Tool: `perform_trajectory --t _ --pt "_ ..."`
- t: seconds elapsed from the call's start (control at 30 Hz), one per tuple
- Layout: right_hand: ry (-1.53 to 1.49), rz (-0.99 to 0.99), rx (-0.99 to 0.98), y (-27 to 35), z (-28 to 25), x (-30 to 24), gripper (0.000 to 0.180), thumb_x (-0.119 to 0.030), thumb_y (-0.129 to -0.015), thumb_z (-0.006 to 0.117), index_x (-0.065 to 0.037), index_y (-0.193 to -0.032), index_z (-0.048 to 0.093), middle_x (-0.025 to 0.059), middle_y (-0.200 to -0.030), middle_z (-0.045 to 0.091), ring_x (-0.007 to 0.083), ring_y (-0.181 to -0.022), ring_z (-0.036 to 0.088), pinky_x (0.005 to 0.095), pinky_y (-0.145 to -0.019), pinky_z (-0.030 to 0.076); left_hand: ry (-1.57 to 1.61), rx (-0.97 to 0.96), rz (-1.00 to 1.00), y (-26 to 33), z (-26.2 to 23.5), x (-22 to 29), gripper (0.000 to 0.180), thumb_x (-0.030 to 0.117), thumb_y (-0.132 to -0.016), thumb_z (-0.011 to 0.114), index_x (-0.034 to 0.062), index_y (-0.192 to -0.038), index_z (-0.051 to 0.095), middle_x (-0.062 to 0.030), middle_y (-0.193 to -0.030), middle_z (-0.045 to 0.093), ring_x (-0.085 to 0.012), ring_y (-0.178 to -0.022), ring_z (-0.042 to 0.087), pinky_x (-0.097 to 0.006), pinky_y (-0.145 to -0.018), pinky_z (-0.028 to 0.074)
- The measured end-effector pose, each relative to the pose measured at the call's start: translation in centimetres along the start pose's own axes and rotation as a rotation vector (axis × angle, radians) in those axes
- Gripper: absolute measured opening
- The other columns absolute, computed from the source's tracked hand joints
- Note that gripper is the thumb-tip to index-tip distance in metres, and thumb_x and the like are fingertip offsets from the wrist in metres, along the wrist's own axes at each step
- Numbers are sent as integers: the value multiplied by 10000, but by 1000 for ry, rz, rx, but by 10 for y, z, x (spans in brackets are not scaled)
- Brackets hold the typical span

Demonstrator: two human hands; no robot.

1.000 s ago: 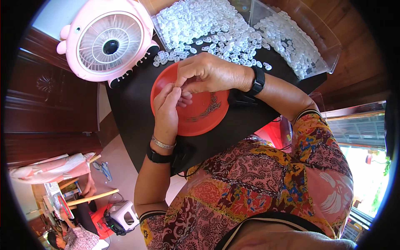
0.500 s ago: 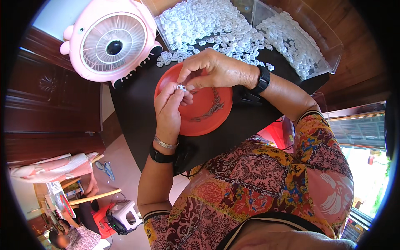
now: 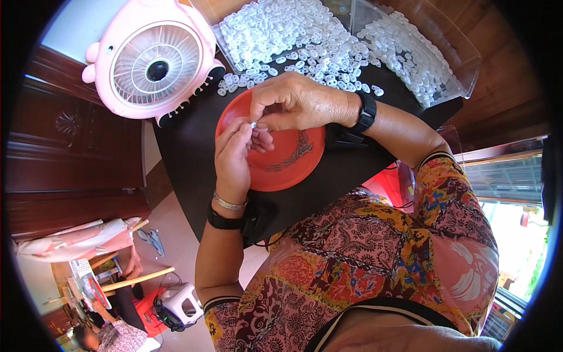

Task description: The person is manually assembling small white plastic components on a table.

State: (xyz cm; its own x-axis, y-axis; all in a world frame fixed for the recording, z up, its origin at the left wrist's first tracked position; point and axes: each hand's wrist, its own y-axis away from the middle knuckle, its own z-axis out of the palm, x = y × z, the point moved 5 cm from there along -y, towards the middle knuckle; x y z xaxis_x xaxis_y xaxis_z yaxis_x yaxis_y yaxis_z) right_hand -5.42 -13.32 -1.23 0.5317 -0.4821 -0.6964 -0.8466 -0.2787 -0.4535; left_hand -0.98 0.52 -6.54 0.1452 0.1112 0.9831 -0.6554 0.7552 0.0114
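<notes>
Pinching a small white plastic piece between its thumb and forefinger, my left hand is held at the left side of a round orange-red plastic bowl. The grip is narrow, and only a bit of the piece shows between my fingertips, above the left part of the bowl. My other left fingers curl loosely over the bowl. My right hand comes in across the bowl's far side, wrist bent, its thumb and forefinger brought close against the piece. That grip is narrow too, but I cannot tell whether those fingertips hold anything of their own.

Inside the bowl, thin grey metal pins lie in a loose curved band, mostly toward its right side. The bowl rests on a black tabletop. Just beyond it, a thick heap of white oval plastic pieces with holes spills onto the table, some close to the bowl's far rim. Farther to the right past the bowl, more white pieces lie in a clear plastic tray. To the far left of the bowl stands a pink animal-shaped fan with a round white grille.

On the near side of the bowl, my left wrist wears a silver bracelet and a black band; right of the bowl, another black band circles my right wrist.
</notes>
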Motion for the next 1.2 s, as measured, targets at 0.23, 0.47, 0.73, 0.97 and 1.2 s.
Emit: perform_trajectory --t 0.23,0.47,0.73,0.97,1.2 --pt "78 -75 45 2 0 0 93 -69 -788 696 -56 -844 623 65 -798 645 231 -736 659 314 -629 509 138 -35 -69 -1 0 -6 256 206 -951 428 2 -945 584 -60 -802 610 -131 -708 581 -253 -659 430" --pt "22 60 -51 3 1 9 131 -84 -777 731 -46 -836 620 66 -780 651 237 -731 649 314 -629 493 -176 -40 76 -1 1 5 154 121 -913 505 -14 -892 576 -47 -756 584 -103 -689 545 -235 -648 424" --pt "109 213 -244 9 -16 37 139 -131 -828 676 -13 -889 636 99 -775 650 240 -731 644 325 -656 485 -180 71 51 -4 -13 8 231 164 -940 423 16 -824 558 -58 -698 589 -118 -608 553 -234 -596 413" --pt "458 250 -280 16 -28 51 158 -155 -774 662 -42 -885 662 123 -797 657 303 -760 636 381 -676 485 -153 114 67 -5 -14 5 241 164 -943 417 25 -801 552 -58 -659 577 -107 -581 527 -221 -572 390" --pt "463 127 -312 16 -4 38 121 -142 -774 642 -67 -868 655 100 -847 640 307 -802 624 407 -683 489 -193 79 85 -3 -10 1 241 176 -927 428 23 -796 560 -59 -656 582 -93 -574 508 -215 -572 379"
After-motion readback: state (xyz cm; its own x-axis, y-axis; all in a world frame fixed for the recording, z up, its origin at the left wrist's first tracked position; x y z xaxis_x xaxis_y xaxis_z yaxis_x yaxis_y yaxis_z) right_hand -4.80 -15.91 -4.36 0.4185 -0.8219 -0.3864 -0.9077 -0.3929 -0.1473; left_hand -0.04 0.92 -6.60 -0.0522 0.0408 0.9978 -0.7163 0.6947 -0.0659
